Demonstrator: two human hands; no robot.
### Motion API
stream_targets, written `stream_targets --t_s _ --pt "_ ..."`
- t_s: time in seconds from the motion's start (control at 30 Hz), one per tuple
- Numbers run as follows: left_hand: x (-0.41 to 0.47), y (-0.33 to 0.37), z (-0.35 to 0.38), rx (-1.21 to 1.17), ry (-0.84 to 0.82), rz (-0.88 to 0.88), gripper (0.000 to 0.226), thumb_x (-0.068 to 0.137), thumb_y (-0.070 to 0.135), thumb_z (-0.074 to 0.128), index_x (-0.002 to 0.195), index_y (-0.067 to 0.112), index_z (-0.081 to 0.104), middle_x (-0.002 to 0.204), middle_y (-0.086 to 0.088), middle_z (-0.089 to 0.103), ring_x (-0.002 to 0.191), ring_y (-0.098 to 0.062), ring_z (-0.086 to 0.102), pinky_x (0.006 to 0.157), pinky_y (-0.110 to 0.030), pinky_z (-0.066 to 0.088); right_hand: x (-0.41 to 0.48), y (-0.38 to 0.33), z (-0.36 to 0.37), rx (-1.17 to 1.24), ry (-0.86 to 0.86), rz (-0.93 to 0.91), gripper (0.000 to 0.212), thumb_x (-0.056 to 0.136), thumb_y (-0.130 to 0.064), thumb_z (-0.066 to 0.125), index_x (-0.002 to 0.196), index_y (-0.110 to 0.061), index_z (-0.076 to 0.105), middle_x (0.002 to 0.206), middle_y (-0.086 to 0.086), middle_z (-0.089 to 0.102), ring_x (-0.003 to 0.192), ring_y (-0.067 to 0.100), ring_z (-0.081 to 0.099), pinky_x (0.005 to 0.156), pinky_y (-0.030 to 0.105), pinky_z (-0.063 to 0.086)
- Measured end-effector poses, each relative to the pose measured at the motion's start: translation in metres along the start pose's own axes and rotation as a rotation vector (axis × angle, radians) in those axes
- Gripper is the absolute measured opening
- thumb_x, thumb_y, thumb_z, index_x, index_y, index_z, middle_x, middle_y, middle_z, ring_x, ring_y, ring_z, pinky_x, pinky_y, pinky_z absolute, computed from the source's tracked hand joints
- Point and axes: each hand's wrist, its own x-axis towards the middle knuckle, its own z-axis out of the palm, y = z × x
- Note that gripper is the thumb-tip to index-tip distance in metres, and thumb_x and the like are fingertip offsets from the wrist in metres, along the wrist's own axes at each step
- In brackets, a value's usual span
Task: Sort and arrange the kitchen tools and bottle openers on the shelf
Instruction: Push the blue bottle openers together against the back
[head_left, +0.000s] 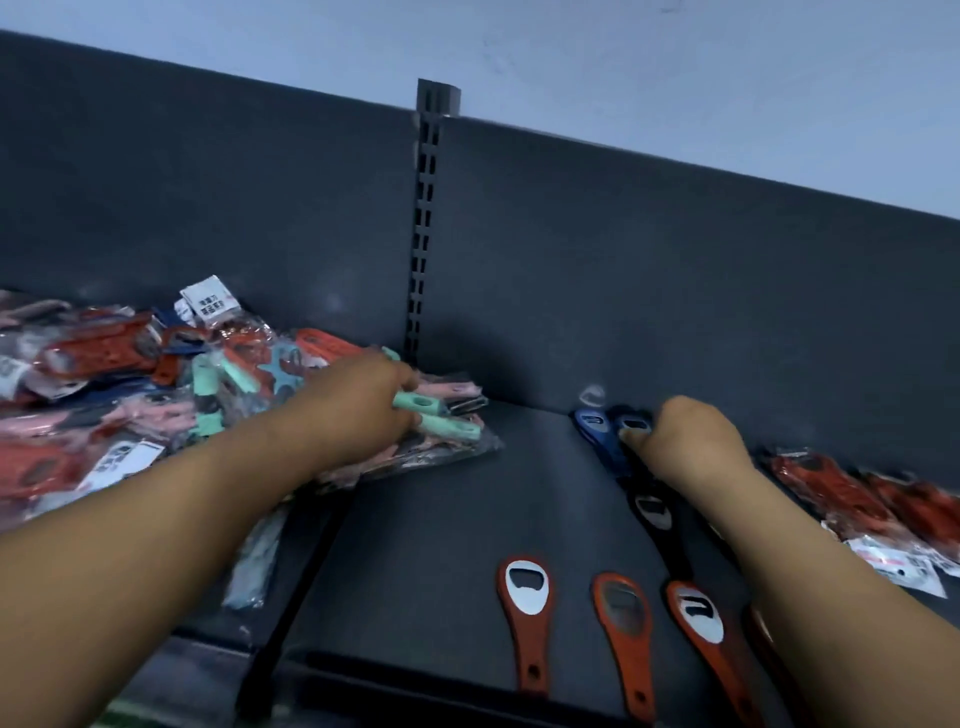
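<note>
Partly sorted: orange openers (527, 590) lie in a row nearer than the right hand (693, 441), whose fingers pinch a blue opener (597, 428). Left hand (358, 405) fingers grasp a mint tool (431, 404) atop the unsorted pile (104, 395) on the shelf (415, 545).

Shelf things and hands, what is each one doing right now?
left hand, grips the mint-green tool.
mint-green tool, held over the wrapped pile.
right hand, pinches the dark blue bottle opener.
dark blue bottle opener, held.
lighter blue bottle opener, lying flat.
black bottle opener, lying flat.
orange bottle openers, lying flat in a row.
wrapped pile, heaped, jumbled.
red packets, lying flat.
</note>
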Motion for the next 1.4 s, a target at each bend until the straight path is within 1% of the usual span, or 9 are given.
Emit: stream_targets --t_s 0.3,0.43,0.63,0.77,0.9,0.97,1.1,1.17,1.4 --pt "-0.044 -0.079 -0.04 0.06 -0.014 -0.067 0.037 0.083 0.031 0.062 0.12 0.024 0.062 0.121 -0.007 0.061 0.114 -0.027 0.055 0.094 -0.034 0.045 -0.067 -0.145 0.007 0.19 -0.059 -0.569 0.038 0.086 -0.04 0.061 0.116 -0.017 0.061 0.119 0.008 0.059 0.113 0.028 0.053 0.09 0.031 0.04" --pt "-0.062 -0.115 -0.051 0.083 -0.112 -0.081 0.045 0.083 0.039 0.06 0.126 0.026 0.056 0.126 -0.001 0.059 0.114 -0.025 0.055 0.093 -0.037 0.046 -0.085 -0.196 0.027 0.225 -0.124 -0.654 0.053 0.085 -0.044 0.063 0.13 -0.017 0.055 0.136 0.009 0.051 0.129 0.028 0.042 0.107 0.032 0.033" --pt "-0.069 -0.156 -0.057 0.137 -0.174 -0.157 0.055 0.09 0.049 0.053 0.135 0.02 0.046 0.138 -0.006 0.048 0.124 -0.027 0.048 0.099 -0.041 0.043 -0.097 -0.243 0.05 0.256 -0.181 -0.452 0.07 0.085 -0.055 0.057 0.142 -0.017 0.04 0.143 0.011 0.044 0.131 0.03 0.041 0.109 0.036 0.034" --pt "-0.069 -0.152 -0.056 0.066 -0.077 -0.056 0.045 0.092 0.049 0.051 0.128 0.022 0.052 0.123 -0.003 0.059 0.112 -0.027 0.054 0.093 -0.042 0.046 -0.103 -0.259 0.048 0.561 -0.147 -0.194 0.076 0.075 -0.044 0.073 0.138 -0.019 0.038 0.131 0.009 0.049 0.115 0.028 0.054 0.098 0.04 0.046" --pt "-0.06 -0.13 -0.048 -0.014 -0.07 -0.086 0.035 0.094 0.05 0.044 0.085 0.019 0.057 0.079 0.0 0.058 0.079 -0.022 0.057 0.066 -0.032 0.044 -0.112 -0.267 0.048 0.519 -0.203 0.007 0.068 0.072 -0.062 0.068 0.114 -0.017 0.04 0.104 0.005 0.061 0.094 0.027 0.061 0.079 0.037 0.052" --pt "-0.052 -0.121 -0.041 -0.055 -0.172 -0.146 0.039 0.094 0.053 0.042 0.08 0.018 0.053 0.08 -0.002 0.056 0.079 -0.023 0.054 0.066 -0.031 0.041 -0.113 -0.27 0.046 0.554 -0.24 0.047 0.065 0.07 -0.064 0.069 0.102 -0.014 0.042 0.097 0.006 0.064 0.086 0.025 0.063 0.07 0.033 0.051" --pt "-0.04 -0.11 -0.032 -0.279 -0.276 -0.266 0.051 0.087 0.06 0.048 0.107 0.015 0.062 0.107 -0.005 0.064 0.096 -0.024 0.06 0.085 -0.034 0.05 -0.112 -0.267 0.042 0.833 -0.359 0.111 0.028 0.079 -0.028 0.074 0.085 -0.008 0.054 0.064 0.002 0.053 0.051 0.015 0.047 0.041 0.019 0.034" --pt "-0.035 -0.107 -0.03 -0.415 -0.258 -0.318 0.049 0.082 0.057 0.058 0.106 0.015 0.064 0.103 -0.006 0.065 0.093 -0.024 0.063 0.085 -0.035 0.052 -0.111 -0.265 0.044 1.022 -0.431 0.139 0.013 0.079 -0.008 0.07 0.081 -0.007 0.057 0.055 0.003 0.048 0.043 0.013 0.04 0.042 0.019 0.03" --pt "-0.027 -0.1 -0.034 -0.832 -0.136 -0.454 0.011 0.077 0.015 0.071 0.084 0.007 0.066 0.08 -0.009 0.067 0.072 -0.024 0.065 0.068 -0.031 0.056 -0.102 -0.26 0.041 1.273 -0.541 0.153 0.021 0.084 0.002 0.06 0.083 -0.018 0.053 0.064 0.005 0.055 0.049 0.012 0.047 0.046 0.021 0.033"
